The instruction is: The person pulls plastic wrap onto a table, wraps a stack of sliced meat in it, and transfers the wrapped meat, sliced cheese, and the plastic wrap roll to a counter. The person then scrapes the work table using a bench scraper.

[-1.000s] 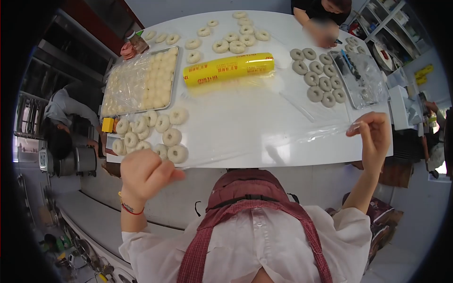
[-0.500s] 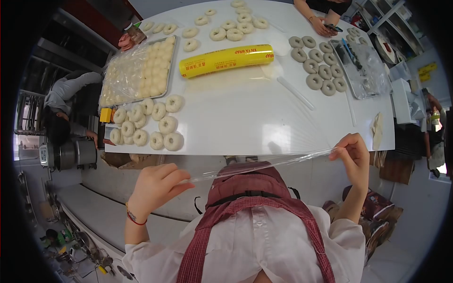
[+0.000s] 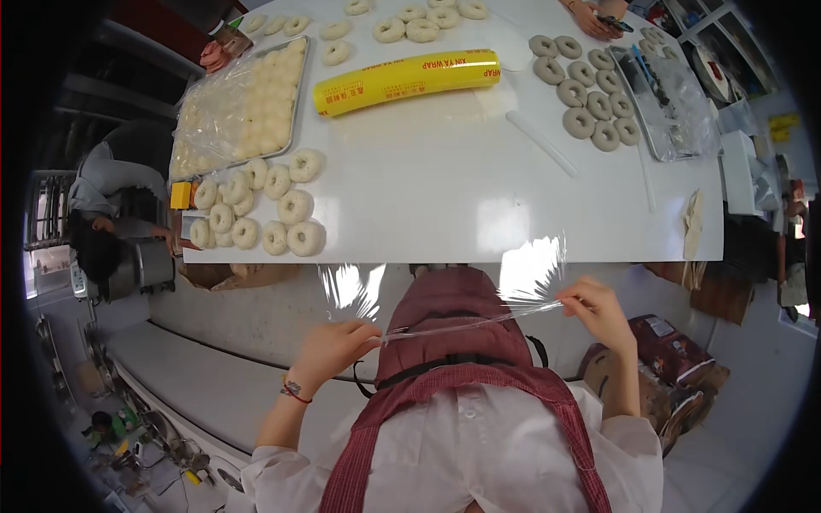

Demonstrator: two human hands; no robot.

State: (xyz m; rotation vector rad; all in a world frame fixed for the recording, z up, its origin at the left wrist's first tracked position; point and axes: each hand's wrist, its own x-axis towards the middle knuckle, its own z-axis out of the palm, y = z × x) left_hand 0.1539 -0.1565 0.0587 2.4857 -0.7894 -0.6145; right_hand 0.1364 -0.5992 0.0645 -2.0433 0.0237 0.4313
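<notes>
My left hand (image 3: 335,352) pinches one corner of a sheet of clear plastic wrap (image 3: 462,326), in front of my apron (image 3: 449,303). The other corner sits between the closed fingertips of my right hand (image 3: 592,306). Between the hands the film's edge runs as a thin, gathered line. Bright reflections show on the film beyond it, near the table's front edge. Farther back on the white table (image 3: 410,205) lies a yellow roll of plastic wrap (image 3: 406,82), printed in red. Because the film is so clear, I cannot tell whether it still joins the roll.
Ring-shaped pieces of dough (image 3: 295,207) lie at the table's left, with greyer dough rings (image 3: 578,122) at the right. A film-covered tray of dough balls (image 3: 272,94) is at the left. A clear tube (image 3: 541,144) lies right of centre. Another person's hands (image 3: 599,21) hold a phone.
Both hands have moved closer together, the left one rightward, the right one left and down. The film now shows bright reflections by the table edge. The view has shifted slightly.
</notes>
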